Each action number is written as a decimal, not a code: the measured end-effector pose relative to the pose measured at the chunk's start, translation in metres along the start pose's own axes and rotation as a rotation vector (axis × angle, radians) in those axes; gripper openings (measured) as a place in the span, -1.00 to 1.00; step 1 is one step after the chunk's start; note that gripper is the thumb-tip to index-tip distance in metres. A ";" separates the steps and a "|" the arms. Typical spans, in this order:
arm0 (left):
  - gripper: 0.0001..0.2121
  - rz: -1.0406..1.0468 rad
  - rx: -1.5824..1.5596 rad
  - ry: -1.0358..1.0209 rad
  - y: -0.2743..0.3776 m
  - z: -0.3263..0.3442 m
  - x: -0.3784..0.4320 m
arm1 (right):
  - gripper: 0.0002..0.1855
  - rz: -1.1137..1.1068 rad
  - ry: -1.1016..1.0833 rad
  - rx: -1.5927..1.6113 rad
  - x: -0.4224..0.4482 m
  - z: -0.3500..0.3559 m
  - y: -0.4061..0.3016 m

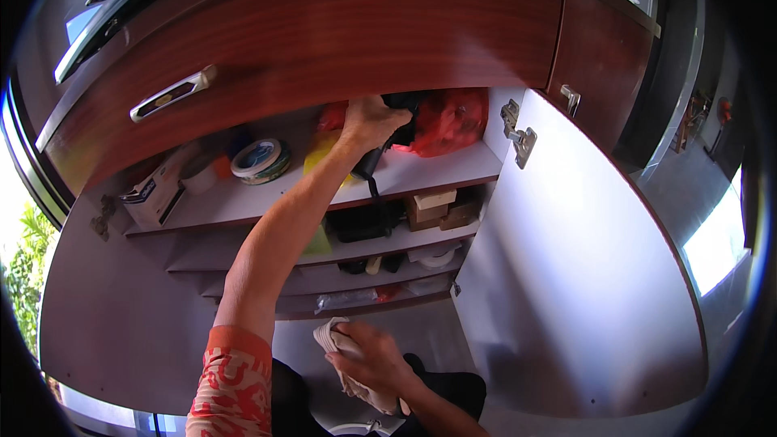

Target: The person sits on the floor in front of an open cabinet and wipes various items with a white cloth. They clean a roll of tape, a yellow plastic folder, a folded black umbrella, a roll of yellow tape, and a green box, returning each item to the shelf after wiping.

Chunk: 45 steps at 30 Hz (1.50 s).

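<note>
My left hand (375,120) reaches deep onto the upper shelf (425,171) of an open cabinet and grips a black object with a dangling strap (368,164). The fingers partly hide it, so its kind is unclear. To its right sits a red plastic bag (452,121), and a yellow bag or cloth (320,149) is to its left. Lower down, near my lap, my right hand (373,355) holds a bunched light cloth (364,389) with a striped edge.
A round tin (261,161), a white cup (198,176) and a carton (152,194) stand left on the upper shelf. Small boxes (431,209) and a black tray (364,224) are below. Open doors flank me, the right door (576,255) with metal hinges (519,133); a drawer handle (173,94) juts out above.
</note>
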<state>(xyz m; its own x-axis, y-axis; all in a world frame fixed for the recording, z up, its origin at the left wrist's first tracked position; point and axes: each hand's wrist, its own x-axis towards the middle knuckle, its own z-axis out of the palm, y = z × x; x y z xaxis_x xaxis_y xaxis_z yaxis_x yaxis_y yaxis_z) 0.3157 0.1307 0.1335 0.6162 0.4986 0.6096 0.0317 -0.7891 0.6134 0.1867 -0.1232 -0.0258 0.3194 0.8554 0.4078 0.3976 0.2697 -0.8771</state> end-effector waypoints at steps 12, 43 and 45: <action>-0.61 0.639 0.708 0.349 -0.061 0.055 0.047 | -0.56 0.168 0.028 0.037 0.014 -0.030 0.005; -0.63 -0.405 0.260 0.426 -0.160 -0.131 -0.323 | -0.63 0.169 0.513 0.232 0.035 -0.015 -0.016; -0.56 -0.317 0.398 0.379 -0.161 -0.125 -0.316 | -0.64 0.203 0.574 0.317 0.037 -0.012 -0.015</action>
<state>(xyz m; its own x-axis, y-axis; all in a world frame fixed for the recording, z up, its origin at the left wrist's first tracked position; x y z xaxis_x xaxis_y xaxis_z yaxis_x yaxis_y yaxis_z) 0.0176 0.1454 -0.0949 0.2094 0.7645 0.6096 0.5022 -0.6191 0.6038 0.2030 -0.1013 0.0059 0.8013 0.5561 0.2204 0.0387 0.3196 -0.9468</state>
